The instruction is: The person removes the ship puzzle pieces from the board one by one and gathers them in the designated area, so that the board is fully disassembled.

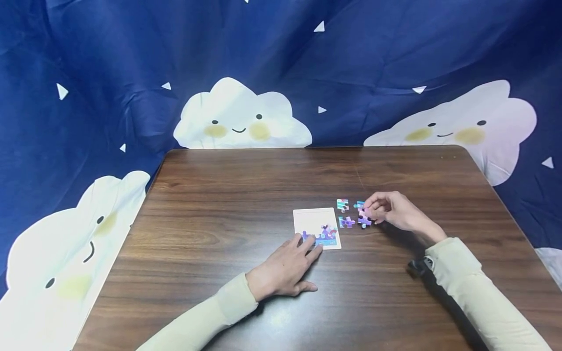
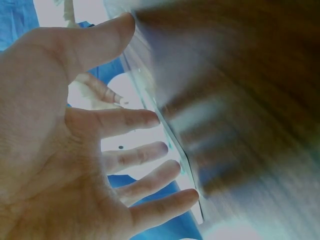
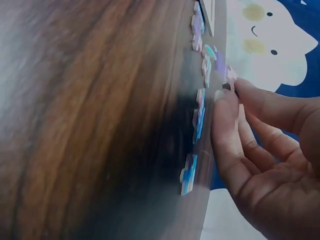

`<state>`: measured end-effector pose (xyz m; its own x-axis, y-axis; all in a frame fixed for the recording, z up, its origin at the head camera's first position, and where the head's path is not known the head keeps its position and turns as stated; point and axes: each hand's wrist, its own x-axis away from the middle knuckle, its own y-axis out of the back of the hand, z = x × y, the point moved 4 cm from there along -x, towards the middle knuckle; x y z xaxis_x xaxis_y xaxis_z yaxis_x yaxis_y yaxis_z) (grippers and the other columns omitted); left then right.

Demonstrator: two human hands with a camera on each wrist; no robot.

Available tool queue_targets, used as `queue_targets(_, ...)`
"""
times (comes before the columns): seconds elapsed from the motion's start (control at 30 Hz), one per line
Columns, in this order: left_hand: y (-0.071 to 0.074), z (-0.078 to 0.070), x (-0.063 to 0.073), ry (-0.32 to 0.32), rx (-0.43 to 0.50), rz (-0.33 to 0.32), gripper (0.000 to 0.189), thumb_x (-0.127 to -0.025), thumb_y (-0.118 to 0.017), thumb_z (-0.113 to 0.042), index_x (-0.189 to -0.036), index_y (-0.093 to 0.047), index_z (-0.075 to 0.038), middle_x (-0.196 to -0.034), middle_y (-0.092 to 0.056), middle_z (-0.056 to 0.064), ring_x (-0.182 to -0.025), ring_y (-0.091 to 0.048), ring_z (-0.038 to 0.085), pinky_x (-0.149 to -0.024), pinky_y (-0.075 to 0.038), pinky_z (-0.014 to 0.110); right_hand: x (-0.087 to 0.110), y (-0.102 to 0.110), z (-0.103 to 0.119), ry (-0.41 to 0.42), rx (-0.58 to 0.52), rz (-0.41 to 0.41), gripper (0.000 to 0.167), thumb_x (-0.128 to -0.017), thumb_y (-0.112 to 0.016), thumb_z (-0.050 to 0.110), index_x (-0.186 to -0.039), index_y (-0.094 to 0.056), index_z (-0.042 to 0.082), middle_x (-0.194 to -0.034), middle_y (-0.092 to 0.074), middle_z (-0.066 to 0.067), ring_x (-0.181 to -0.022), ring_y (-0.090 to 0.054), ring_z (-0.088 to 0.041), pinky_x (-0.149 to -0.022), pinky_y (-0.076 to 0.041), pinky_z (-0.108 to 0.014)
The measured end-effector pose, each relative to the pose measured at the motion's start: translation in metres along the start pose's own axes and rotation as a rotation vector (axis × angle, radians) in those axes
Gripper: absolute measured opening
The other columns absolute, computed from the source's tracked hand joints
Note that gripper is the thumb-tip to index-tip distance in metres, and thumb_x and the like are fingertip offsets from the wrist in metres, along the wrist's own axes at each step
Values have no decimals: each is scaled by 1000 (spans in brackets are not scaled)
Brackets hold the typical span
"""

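Observation:
A white square puzzle board (image 1: 313,217) lies on the table, with purple and blue puzzle pieces (image 1: 327,241) filling its lower part. My left hand (image 1: 285,268) rests at the board's near-left edge, its fingers spread and fairly straight, fingertips over the lower rim. To the right of the board, my right hand (image 1: 397,209) pinches a purple and pink puzzle piece (image 3: 221,62) between thumb and fingertips. Loose puzzle pieces (image 1: 343,205) lie around and beneath that hand, including a purple and blue one (image 1: 347,222) close to the board's right edge.
The brown wooden table (image 1: 197,204) has its far edge against a dark blue curtain (image 1: 351,58) printed with white clouds and triangles. A small black device (image 1: 417,268) sits at the right wrist.

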<state>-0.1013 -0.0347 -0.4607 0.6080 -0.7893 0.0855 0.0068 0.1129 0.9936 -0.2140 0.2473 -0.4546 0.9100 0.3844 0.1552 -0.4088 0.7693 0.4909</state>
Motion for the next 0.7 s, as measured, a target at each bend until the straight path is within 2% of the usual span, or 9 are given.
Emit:
queue_targets(0.27, 1, 0, 0, 8, 3, 10, 91, -90, -64, -71, -157, -45, -13, -149, -49, 8, -120, -52, 24, -104, -52, 33, 3, -1, -6, -2, 28, 14, 17, -94, -69, -5, -110, -67, -9, -98, -73, -23, -80, -70, -11, -69, -64, -33)
queue_targets(0.5, 0, 1, -1, 10, 5, 14, 92, -90, -64, -71, -158, -43, -13, -149, -48, 8, -121, -52, 24, -105, -52, 34, 2, -5, -2, 28, 188, -38, 21, -86, -81, 1, -104, -72, -1, -90, -75, -13, -74, -66, -6, -65, -53, -20)
queue_targets(0.7, -1, 0, -1, 9, -2, 17, 91, -90, -64, -71, -158, -44, -13, -148, -49, 7, -120, -52, 23, -104, -52, 33, 1, -7, -2, 10, 251, -63, 22, -84, -83, 3, -103, -75, -1, -86, -75, -10, -71, -64, -7, -63, -51, -19)
